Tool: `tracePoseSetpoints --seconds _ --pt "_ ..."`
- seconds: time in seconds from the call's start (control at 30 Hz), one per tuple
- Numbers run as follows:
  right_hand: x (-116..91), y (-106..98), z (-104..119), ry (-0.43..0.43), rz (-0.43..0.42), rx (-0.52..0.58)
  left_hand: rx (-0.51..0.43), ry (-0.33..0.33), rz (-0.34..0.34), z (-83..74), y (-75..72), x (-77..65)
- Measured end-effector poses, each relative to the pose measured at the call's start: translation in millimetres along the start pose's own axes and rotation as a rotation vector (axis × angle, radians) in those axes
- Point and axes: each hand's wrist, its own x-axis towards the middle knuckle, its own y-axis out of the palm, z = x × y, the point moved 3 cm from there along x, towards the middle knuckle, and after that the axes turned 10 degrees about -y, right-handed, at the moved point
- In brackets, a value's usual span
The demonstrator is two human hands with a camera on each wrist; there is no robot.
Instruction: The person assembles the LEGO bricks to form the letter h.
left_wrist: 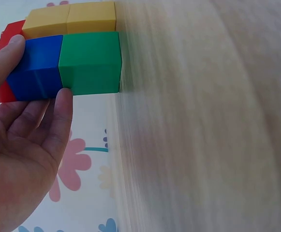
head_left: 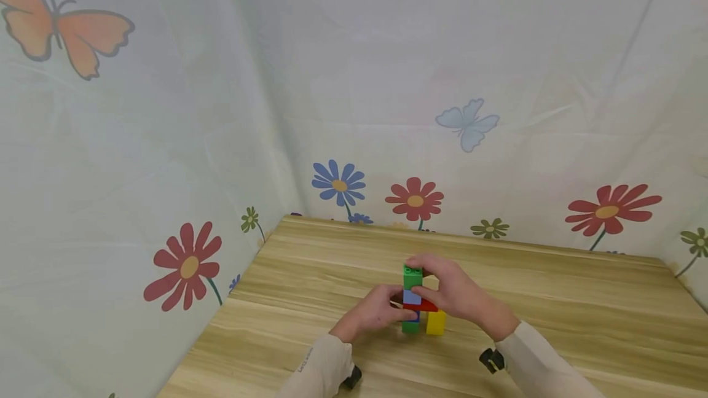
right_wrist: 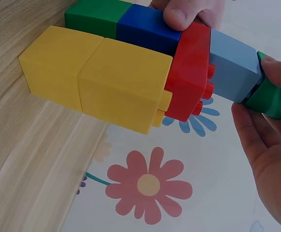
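A small toy-brick structure stands on the table. Its one column has a green brick (left_wrist: 90, 63) at the bottom and a blue brick (left_wrist: 37, 67) above. Beside it are two stacked yellow bricks (right_wrist: 123, 72), some upper studs showing. A red brick (right_wrist: 191, 67) lies across both columns, with a light blue brick (right_wrist: 234, 63) on it. My left hand (head_left: 376, 311) grips the blue brick between thumb and fingers. At the top, my right hand (head_left: 456, 290) holds another green brick (right_wrist: 271, 99), slightly tilted, with a dark gap showing against the light blue brick.
The wood-grain table (head_left: 298, 263) reaches back to a pale curtain (head_left: 365, 78) printed with flowers and butterflies. The curtain also runs along the left side. A black strap piece (head_left: 491, 360) hangs at my right wrist, another (head_left: 352, 377) at my left.
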Motion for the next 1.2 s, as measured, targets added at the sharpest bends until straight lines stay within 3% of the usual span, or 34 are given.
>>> tracePoseSetpoints --seconds 0.33,0.83,1.2 --pt "-1.1 0.6 0.4 0.014 -0.001 -0.065 0.004 -0.007 -0.006 1.2 -0.4 0.3" --pt "0.6 -0.2 -2.7 0.071 0.028 -0.034 0.002 -0.024 -0.001 1.1 0.2 0.5" --pt "-0.6 2.2 -4.9 0.02 -0.006 -0.029 0.011 -0.015 -0.001 0.8 -1.0 1.1"
